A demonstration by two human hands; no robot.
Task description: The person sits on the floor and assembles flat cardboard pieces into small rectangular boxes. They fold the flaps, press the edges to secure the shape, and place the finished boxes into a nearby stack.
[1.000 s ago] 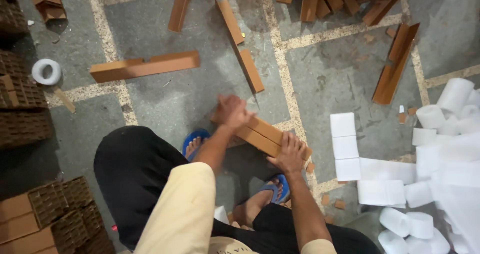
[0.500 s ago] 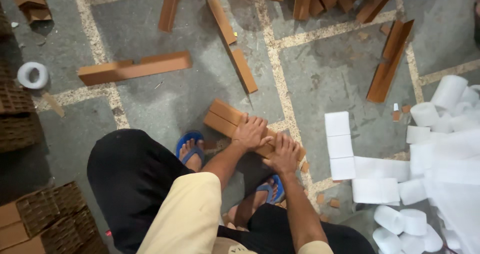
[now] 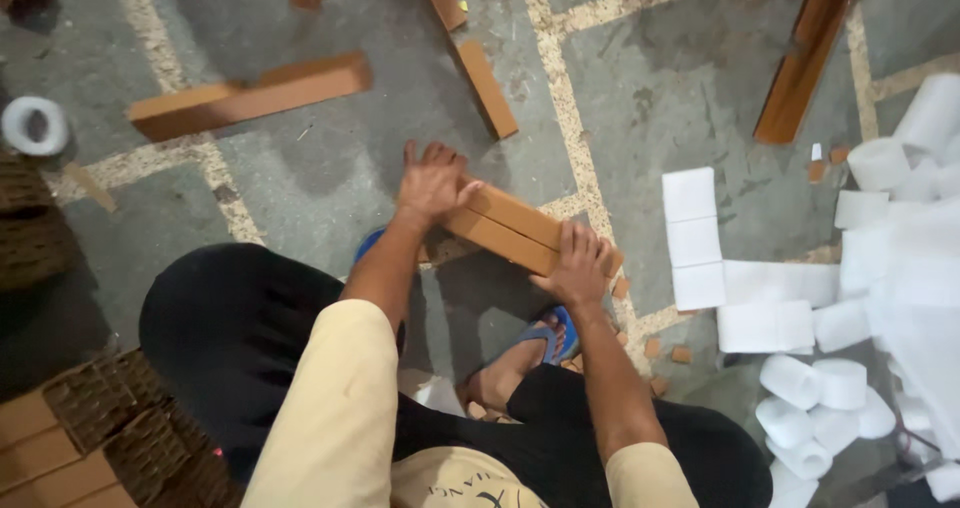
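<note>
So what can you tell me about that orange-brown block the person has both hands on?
The block is long, flat-sided and orange-brown, and looks like cardboard or pressed board. A seam along its length suggests two strips stacked or set side by side. It lies slantwise on the grey floor in front of the person's blue sandals. The left hand presses flat on its upper end and the right hand covers its lower end. Small crumbs of like colour lie nearby.

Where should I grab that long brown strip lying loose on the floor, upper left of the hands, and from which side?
Grip the long brown strip near its middle, across its narrow width, coming straight down from above. It lies flat on the floor, apart from the other pieces, with both long edges exposed. Both hands, left and right, are on the block stack.
</note>
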